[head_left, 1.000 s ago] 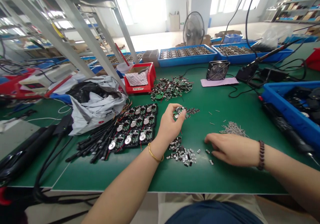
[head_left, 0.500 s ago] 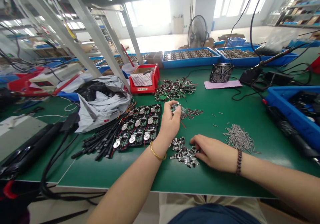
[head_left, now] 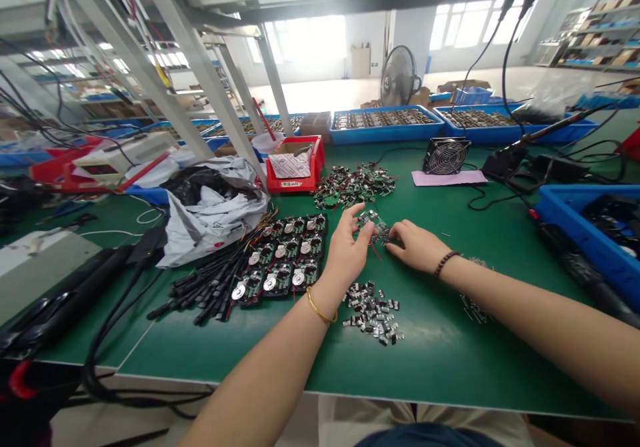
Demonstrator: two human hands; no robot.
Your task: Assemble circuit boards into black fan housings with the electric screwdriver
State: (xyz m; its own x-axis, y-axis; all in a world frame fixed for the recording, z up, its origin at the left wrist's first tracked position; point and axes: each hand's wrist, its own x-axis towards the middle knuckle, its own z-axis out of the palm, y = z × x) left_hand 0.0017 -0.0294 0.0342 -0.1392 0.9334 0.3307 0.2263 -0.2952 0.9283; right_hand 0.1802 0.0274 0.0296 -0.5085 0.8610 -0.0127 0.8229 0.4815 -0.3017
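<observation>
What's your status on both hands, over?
Left hand holds circuit board. Right hand close beside it, contact unclear. Right forearm partly hides metal pins.

The front of the table [head_left: 430, 374] leaves a broad, low passage between the pile of metal clips [head_left: 373, 317] and the near edge; the gap between left hand [head_left: 349, 244] and right hand [head_left: 415, 247] is narrow, filled by a circuit board [head_left: 373, 219]; leftward, the block of black housings [head_left: 285, 254] bars a low path; ahead, the heap of wired boards [head_left: 357, 184] obstructs; rightward, the right forearm [head_left: 525, 310] spans the pins [head_left: 473, 308], blocking access from above.
</observation>
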